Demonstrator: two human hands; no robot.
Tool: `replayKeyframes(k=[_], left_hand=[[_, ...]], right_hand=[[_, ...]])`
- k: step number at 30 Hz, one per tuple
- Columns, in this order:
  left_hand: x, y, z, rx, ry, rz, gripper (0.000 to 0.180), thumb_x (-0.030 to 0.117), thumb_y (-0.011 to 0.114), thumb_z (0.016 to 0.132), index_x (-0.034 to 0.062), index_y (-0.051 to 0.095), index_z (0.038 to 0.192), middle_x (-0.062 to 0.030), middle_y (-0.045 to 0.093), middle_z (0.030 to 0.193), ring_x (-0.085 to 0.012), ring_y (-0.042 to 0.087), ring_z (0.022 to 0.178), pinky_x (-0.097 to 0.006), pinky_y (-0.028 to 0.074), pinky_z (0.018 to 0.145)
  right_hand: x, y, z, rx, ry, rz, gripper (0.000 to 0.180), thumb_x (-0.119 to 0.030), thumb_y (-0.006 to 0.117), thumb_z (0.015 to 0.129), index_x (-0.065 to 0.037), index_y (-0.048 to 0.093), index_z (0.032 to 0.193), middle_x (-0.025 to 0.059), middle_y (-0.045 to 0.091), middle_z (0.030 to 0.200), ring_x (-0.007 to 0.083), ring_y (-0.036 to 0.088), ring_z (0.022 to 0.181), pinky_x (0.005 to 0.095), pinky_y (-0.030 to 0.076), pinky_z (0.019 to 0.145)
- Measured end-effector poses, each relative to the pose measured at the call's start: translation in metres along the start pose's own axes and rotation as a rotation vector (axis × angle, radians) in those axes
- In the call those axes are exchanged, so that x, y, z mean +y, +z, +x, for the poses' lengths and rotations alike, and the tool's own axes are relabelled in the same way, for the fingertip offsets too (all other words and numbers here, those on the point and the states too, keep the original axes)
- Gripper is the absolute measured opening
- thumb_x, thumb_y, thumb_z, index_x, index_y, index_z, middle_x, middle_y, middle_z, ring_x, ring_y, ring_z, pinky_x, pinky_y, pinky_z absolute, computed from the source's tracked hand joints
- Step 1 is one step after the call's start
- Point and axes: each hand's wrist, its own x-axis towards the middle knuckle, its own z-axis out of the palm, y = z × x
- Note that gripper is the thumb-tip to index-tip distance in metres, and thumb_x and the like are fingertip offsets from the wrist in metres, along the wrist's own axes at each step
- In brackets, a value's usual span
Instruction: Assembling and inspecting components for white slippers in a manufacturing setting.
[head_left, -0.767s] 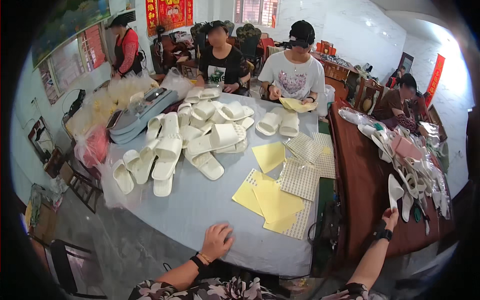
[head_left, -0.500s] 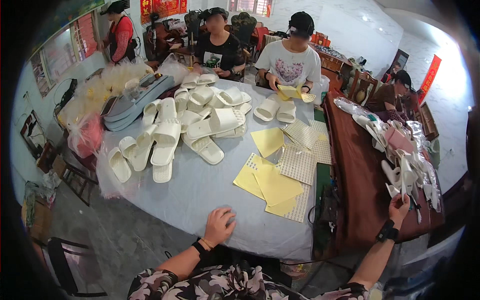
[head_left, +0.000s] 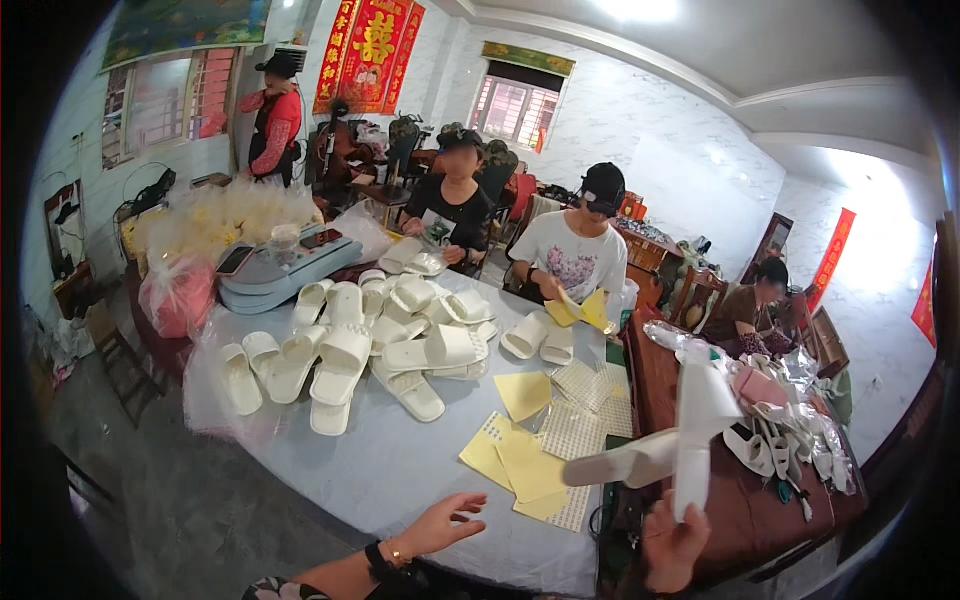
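My right hand (head_left: 675,540) is raised at the table's right corner, closed on a pair of white slippers (head_left: 706,405). One slipper stands upright above the fingers; the other sticks out to the left over the table edge. My left hand (head_left: 445,525) hovers over the near table edge, open, fingers spread and holding nothing. Ahead of it lie yellow sheets (head_left: 532,471) and white sheets of small stickers (head_left: 573,431). A heap of white slippers (head_left: 415,355) fills the far left of the grey-covered table (head_left: 365,495).
Across the table a person in a white shirt (head_left: 570,250) handles a yellow sheet beside two slippers (head_left: 540,337). A person in black (head_left: 455,220) works to the left. More footwear and plastic bags cover the brown table (head_left: 650,375) at right. A blue-grey case (head_left: 285,270) stands far left.
My right hand has lifted the slippers from the brown table and brought them left toward the grey table. My left hand has opened its fingers. The view has tilted up.
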Motion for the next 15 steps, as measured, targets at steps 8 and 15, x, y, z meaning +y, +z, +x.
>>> replayKeyframes(k=[8,15], left_hand=[[0.056,0.023,-0.001,-0.11,0.219,-0.48,0.067,0.018,0.065,0.092,0.0044,0.028,0.147,-0.0119,0.047,0.137,-0.0206,0.049,0.124,-0.036,0.043,0.1],[0.073,0.017,-0.017,0.267,-0.07,-0.503,0.041,0.008,0.061,0.091,-0.0006,0.049,0.129,-0.0053,0.06,0.118,-0.0131,0.057,0.105,-0.03,0.047,0.091]], right_hand=[[0.131,0.027,-0.039,-0.124,0.438,-0.351,0.038,-0.006,0.063,0.083,-0.001,0.055,0.12,0.0088,0.063,0.103,0.0191,0.061,0.084,0.0323,0.05,0.066],[0.15,-0.004,-0.035,-0.368,0.568,-0.647,0.03,-0.016,0.062,0.092,0.003,0.058,0.115,0.0053,0.065,0.102,0.0136,0.061,0.085,0.028,0.05,0.082]])
